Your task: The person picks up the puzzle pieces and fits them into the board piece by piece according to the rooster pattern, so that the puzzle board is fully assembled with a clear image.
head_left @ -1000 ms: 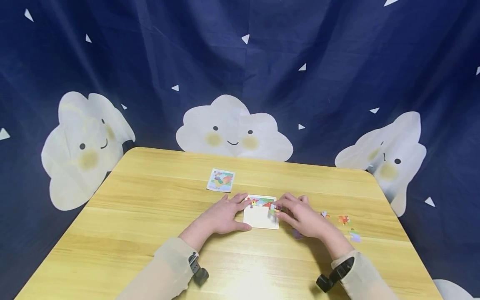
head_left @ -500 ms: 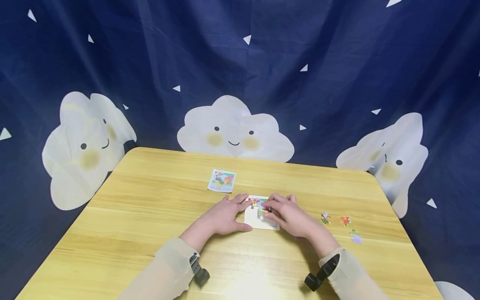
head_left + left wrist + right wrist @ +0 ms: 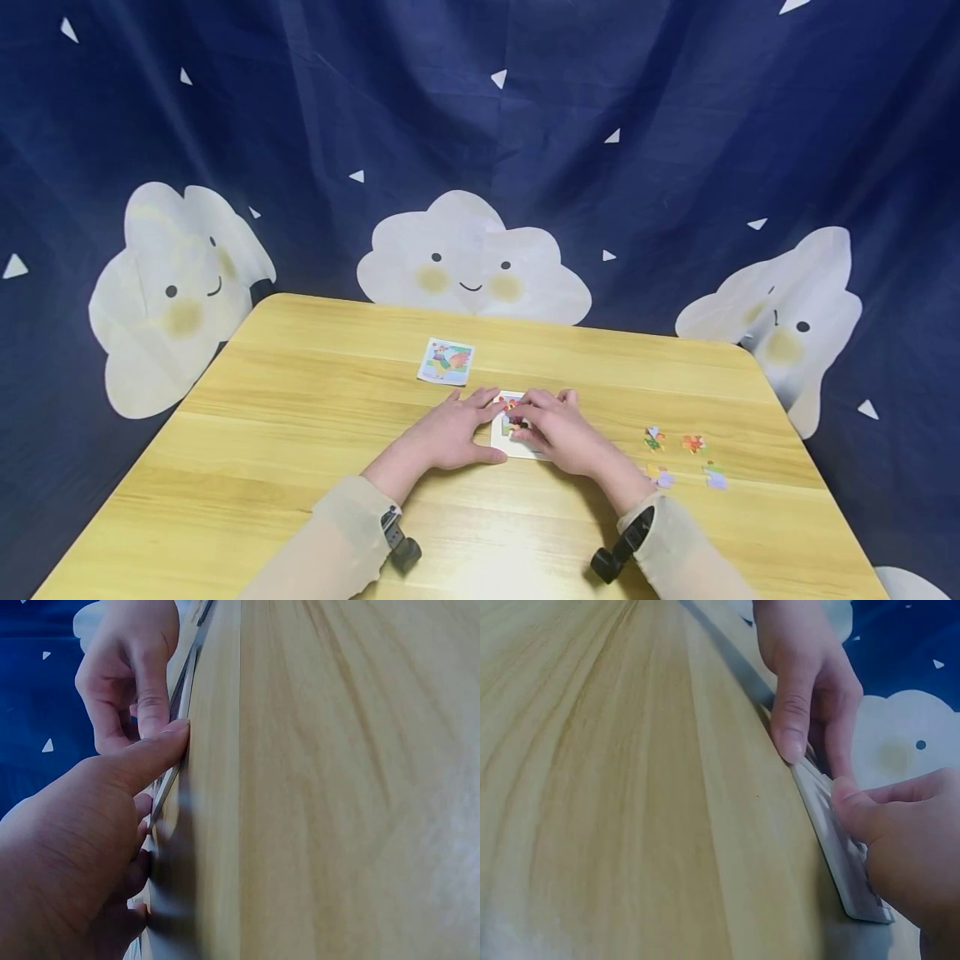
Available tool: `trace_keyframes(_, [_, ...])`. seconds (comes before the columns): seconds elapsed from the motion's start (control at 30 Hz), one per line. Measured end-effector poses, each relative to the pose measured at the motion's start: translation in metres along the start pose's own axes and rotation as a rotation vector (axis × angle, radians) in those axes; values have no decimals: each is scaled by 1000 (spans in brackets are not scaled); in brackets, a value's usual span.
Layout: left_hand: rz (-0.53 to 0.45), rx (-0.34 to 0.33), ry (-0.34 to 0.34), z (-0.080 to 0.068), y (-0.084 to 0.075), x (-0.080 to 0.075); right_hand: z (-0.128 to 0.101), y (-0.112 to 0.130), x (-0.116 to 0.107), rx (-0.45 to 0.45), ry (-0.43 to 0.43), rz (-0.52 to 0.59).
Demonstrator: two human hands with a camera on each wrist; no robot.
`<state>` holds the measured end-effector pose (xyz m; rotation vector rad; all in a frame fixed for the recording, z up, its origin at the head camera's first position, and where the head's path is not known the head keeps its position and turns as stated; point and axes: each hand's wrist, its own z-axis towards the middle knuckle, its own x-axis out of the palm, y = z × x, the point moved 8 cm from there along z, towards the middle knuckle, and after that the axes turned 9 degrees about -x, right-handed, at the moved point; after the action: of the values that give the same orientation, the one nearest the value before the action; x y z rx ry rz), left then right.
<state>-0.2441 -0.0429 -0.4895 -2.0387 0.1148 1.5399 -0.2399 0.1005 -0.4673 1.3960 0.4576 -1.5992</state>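
Observation:
A small white puzzle board [image 3: 517,450] lies on the wooden table between both hands, partly covered by them. Bright picture pieces show along its far side. My left hand [image 3: 450,433] holds the board's left end, the thumb at the near corner and the fingers spread along the far part. Over the board, my right hand [image 3: 566,433] pinches a colourful puzzle piece [image 3: 513,423] between thumb and fingers, low over the left part. The right wrist view shows the board [image 3: 840,859] edge-on, the right thumb close above it; the piece is hidden there.
Several loose puzzle pieces [image 3: 693,443] lie on the table to the right of the right hand. A square picture card [image 3: 446,362] of a bird lies beyond the board, to the left. Behind the table [image 3: 300,367] hangs a dark blue curtain [image 3: 420,100] with cloud faces.
My right hand has moved left across the board with the puzzle piece, uncovering loose pieces on the right. The left hand stays at the board's left end.

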Motion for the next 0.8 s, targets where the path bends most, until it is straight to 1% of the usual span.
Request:
trace_keyframes(0.27, [-3, 4, -1, -1, 0, 0, 5, -1, 4, 14, -46, -40])
trace_keyframes(0.43, [-10, 4, -1, -2, -1, -2, 5, -1, 4, 25, -83, -27])
trace_keyframes(0.57, [-13, 8, -2, -3, -1, -2, 4, 0, 3, 24, -96, -16])
trace_keyframes(0.8, [67, 52, -30, -7, -8, -2, 3, -1, 4, 35, -99, -1])
